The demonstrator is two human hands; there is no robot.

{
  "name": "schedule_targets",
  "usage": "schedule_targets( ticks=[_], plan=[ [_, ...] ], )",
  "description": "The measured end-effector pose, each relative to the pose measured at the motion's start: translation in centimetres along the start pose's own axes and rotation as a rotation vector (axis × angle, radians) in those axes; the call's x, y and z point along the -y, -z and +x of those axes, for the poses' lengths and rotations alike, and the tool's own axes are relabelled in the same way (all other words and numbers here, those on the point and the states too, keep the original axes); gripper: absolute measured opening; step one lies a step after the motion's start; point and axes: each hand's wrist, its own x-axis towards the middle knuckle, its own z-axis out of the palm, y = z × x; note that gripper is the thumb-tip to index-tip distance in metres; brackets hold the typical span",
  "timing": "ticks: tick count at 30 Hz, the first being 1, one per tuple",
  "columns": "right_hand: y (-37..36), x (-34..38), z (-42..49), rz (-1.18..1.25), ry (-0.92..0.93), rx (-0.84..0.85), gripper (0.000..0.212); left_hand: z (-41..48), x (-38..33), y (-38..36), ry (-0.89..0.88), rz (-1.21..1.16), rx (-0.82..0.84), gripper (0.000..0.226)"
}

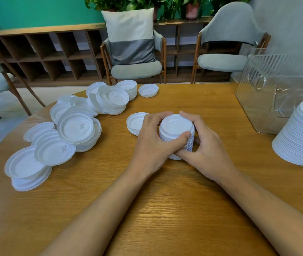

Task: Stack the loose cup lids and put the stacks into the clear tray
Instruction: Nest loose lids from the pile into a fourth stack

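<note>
- Head view: a lid stack [176, 130] was seen near the middle of the round wooden table [165, 209], clasped from both sides.
- The left hand [152, 143] was curled round the lid stack from nine o'clock. Its thumb was laid across the near side just under the top lid, so its grip was closed on the stack.
- The right hand [206, 145] was wrapped round it from three o'clock, with fingers reaching over the far rim and the thumb tucked low by the base. That grip too was clamped on the stack.
- A small pile [134, 122] of a few lids lay at ten o'clock of the lid stack, partly hidden behind the left fingers.
- Loose lids [74, 126] were heaped, overlapping, from eight o'clock round to eleven o'clock of the table, many turned hollow side up.
- A single lid [147, 90] was set at twelve o'clock, near the far edge.
- The clear tray [269, 93], ribbed and upright, was placed at two o'clock.
- A tall stack [302, 133] of lids was stood at three o'clock, just in front of the tray and cut off by the frame edge.
- Beyond the table, chairs [222, 61], a cushion [131, 37], a wooden shelf [54, 52] and potted plants [191, 6] were seen.
</note>
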Motion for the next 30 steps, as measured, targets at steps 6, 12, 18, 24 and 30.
schedule_targets(
  ticks=[6,12,18,24,30],
  plan=[
    [0.0,0.2,0.1,-0.05,-0.007,-0.003,0.08,0.6,0.4,2.9,-0.074,0.064,-0.003,0.047],
    [0.4,0.0,0.1,-0.083,-0.017,-0.009,0.08,1.8,2.4,5.1,-0.23,0.421,-0.212,0.014],
    [0.5,0.2,0.1,-0.083,-0.026,0.006,0.08,2.1,3.2,5.8,-0.144,0.666,-0.07,0.033],
    [0.6,0.2,0.1,-0.078,-0.033,0.014,0.079,2.2,2.9,5.8,-0.162,0.645,-0.054,0.025],
    [0.5,0.2,0.1,-0.086,-0.032,0.009,0.079,2.1,2.8,5.3,-0.06,0.505,-0.064,0.024]
  ],
)
